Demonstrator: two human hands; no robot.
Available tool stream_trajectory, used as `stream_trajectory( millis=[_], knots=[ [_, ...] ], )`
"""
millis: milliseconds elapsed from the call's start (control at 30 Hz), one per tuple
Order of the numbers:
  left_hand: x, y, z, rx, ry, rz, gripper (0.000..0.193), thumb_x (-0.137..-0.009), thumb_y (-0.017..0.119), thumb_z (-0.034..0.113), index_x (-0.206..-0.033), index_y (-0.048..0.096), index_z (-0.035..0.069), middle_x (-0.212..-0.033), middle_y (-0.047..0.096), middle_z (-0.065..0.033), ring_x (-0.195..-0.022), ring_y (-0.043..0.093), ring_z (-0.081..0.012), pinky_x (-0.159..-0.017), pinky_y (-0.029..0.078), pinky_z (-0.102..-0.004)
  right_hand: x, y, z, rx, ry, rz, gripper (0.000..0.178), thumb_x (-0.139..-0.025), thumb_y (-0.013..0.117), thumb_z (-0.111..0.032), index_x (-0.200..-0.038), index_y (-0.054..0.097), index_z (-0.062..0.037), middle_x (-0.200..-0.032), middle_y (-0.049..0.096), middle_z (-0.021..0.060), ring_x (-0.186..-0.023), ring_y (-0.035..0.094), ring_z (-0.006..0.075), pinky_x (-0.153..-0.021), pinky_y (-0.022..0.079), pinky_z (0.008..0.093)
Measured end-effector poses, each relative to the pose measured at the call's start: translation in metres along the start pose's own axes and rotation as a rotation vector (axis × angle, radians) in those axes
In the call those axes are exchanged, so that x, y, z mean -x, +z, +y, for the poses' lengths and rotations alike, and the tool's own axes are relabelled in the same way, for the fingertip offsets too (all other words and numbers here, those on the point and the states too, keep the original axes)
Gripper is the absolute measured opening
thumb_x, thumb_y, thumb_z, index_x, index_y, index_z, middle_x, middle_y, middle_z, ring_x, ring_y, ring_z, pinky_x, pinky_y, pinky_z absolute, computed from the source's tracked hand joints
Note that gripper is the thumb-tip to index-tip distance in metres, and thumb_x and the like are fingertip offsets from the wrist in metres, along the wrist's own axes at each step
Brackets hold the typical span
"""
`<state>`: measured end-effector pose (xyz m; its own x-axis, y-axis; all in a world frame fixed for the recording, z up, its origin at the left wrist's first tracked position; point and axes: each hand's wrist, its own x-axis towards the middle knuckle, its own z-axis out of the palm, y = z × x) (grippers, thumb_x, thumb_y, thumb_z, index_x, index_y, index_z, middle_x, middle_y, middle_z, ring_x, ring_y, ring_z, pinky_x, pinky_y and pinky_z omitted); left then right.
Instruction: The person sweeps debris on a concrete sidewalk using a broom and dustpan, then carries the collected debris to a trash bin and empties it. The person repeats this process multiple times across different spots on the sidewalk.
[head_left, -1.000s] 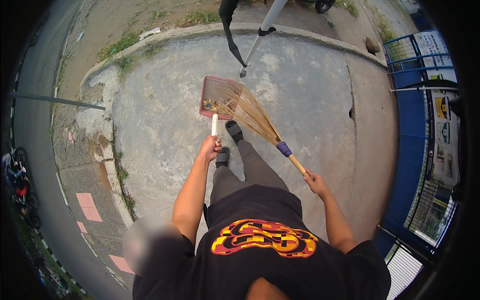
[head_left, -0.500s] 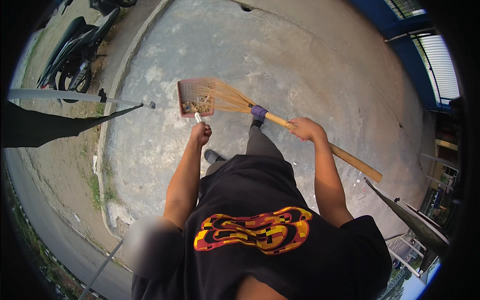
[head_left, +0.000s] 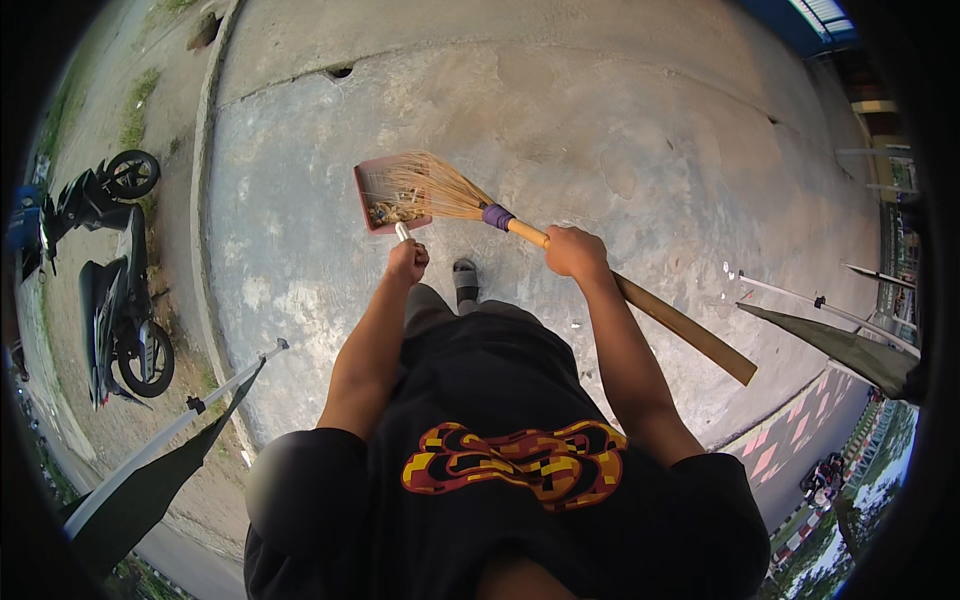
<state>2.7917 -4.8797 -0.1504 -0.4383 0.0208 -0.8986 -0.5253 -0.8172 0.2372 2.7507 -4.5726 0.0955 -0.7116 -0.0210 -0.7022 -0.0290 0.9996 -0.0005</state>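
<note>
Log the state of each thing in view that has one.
Dustpan: partly filled with debris
Broom: bristles fanned over the dustpan
Left hand: closed on the dustpan's handle
Right hand: closed around the broom
Sandal: worn
Shirt: worn
Motorbike: upright, riderless

Head view from the left of two fisheye cameras worn side by side, directed steeply downward over the black shirt (head_left: 470, 385), which lies nearest the lens, on the near side of the fingers (head_left: 421, 257). The left hand (head_left: 406, 263) and right hand (head_left: 576, 251) fall just above mid-field; beyond their fingers, farther from the lens, the concrete ground (head_left: 640, 150) spreads toward a curved periphery.
</note>
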Motion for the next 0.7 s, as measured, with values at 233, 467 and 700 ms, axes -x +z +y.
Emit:
stream_trajectory(
  millis=[233, 467, 700],
  knots=[
    [-0.067, 0.171, 0.009, -0.259, -0.058, -0.073, 0.009, -0.096, 0.045, 0.003, -0.088, 0.042, 0.003, -0.066, 0.043, -0.0047, -0.050, 0.037, -0.0136, -0.044, 0.031, -0.0266, -0.066, -0.047, 0.082, -0.146, 0.195, 0.025, 0.031, -0.088, 0.062, -0.015, -0.118, 0.062, -0.0099, -0.110, 0.073, 0.0151, -0.105, 0.071, 0.0318, -0.088, 0.057, 0.0446],
    [-0.172, 0.339, 0.035, -0.350, -0.188, -0.173, 0.010, -0.097, 0.045, 0.002, -0.088, 0.042, 0.003, -0.066, 0.042, -0.0040, -0.050, 0.037, -0.0121, -0.043, 0.030, -0.0250, -0.155, -0.107, 0.161, -0.459, 0.326, 0.096, 0.029, -0.089, 0.058, -0.017, -0.116, 0.065, -0.0196, -0.110, 0.073, 0.0113, -0.107, 0.069, 0.0326, -0.091, 0.054, 0.0466],
    [-0.263, 0.526, 0.041, -0.527, -0.303, -0.169, 0.005, -0.100, 0.042, 0.005, -0.096, 0.041, 0.002, -0.068, 0.040, -0.0024, -0.050, 0.038, -0.0100, -0.042, 0.032, -0.0222, -0.205, -0.143, 0.293, -0.825, 0.429, 0.150, 0.051, -0.082, 0.066, -0.022, -0.133, 0.065, -0.0214, -0.100, 0.074, 0.0158, -0.092, 0.072, 0.0322, -0.081, 0.056, 0.0417]
  ],
)
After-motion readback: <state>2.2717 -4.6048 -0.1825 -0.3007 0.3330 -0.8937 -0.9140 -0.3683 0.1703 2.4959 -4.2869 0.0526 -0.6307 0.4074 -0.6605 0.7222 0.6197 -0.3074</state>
